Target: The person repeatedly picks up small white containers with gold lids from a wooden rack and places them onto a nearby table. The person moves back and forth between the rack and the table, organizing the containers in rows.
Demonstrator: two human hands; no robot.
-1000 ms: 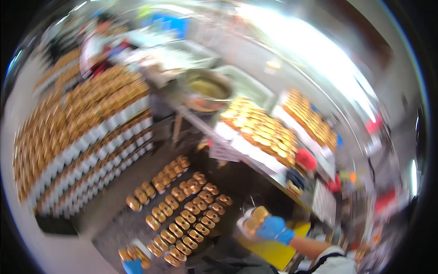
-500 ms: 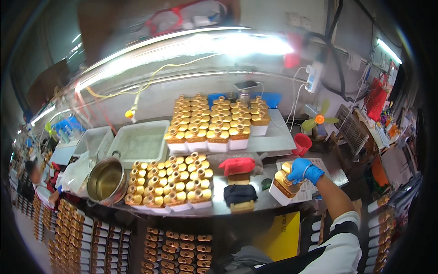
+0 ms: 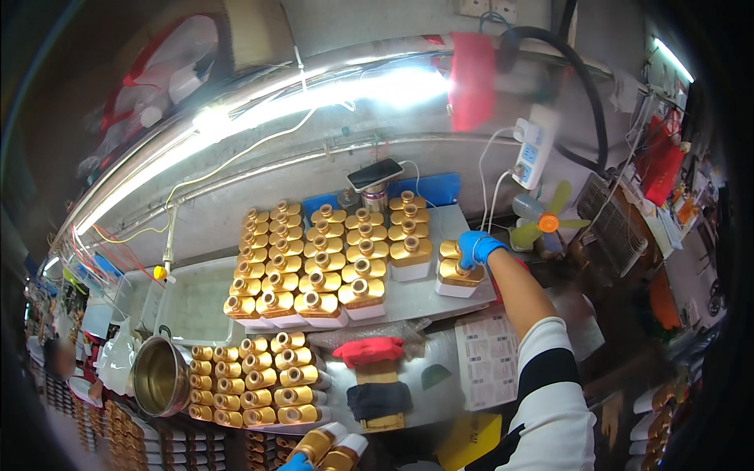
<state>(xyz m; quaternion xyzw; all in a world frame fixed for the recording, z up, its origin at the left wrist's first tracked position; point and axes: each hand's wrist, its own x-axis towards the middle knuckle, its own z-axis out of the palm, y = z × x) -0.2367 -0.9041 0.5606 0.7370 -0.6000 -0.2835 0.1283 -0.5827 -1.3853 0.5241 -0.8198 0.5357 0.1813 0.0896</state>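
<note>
At the right end of a metal tray (image 3: 415,300), my right hand (image 3: 476,250) in a blue glove is closed round the neck area of gold-topped white bottles (image 3: 459,278); two gold tops show there. These bottles stand on or just over the tray; I cannot tell which. A block of similar bottles (image 3: 320,261) stands in rows to their left. My left hand (image 3: 297,462), also blue-gloved, shows only in part at the lower edge. It holds two tilted bottles (image 3: 316,444), gold tops toward the hand and white bodies pointing away.
Another group of bottles (image 3: 255,378) stands at the front left, beside a metal pot (image 3: 160,375). Farther back is a pale plastic tub (image 3: 196,302). A red cloth (image 3: 367,351), a dark cloth (image 3: 378,401) and a printed sheet (image 3: 485,357) lie nearer. A small fan (image 3: 547,223) stands right.
My right hand has carried its bottles from over the printed sheet up to the metal tray. My left hand has come into view at the lower edge with two bottles. The view has shifted.
</note>
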